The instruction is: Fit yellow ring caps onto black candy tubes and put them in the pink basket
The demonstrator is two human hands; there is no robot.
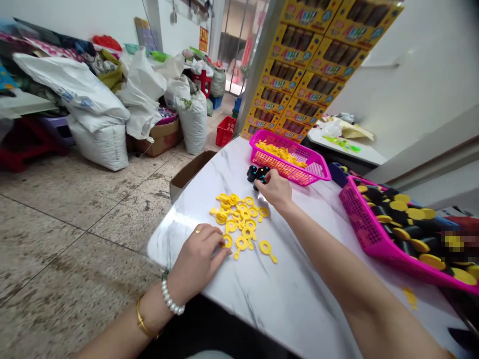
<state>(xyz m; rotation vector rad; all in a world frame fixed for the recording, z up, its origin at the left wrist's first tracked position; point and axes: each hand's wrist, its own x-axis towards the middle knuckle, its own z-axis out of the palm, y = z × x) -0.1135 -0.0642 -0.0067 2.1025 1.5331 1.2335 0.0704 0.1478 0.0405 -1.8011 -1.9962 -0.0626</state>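
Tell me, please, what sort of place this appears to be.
Probably a small workshop: loose yellow rings on the table, a pink basket of yellow pieces, and stacked boxes behind.

The left forearm (119, 333) bears a narrow gold-coloured bangle (139, 319). At the wrist sits a bracelet (170, 302) of round, white, pearl-like beads with a dark green section (165, 275). The left grip (200, 262) carries a slim gold-coloured ring (197, 231). The right forearm (339, 264) is bare.
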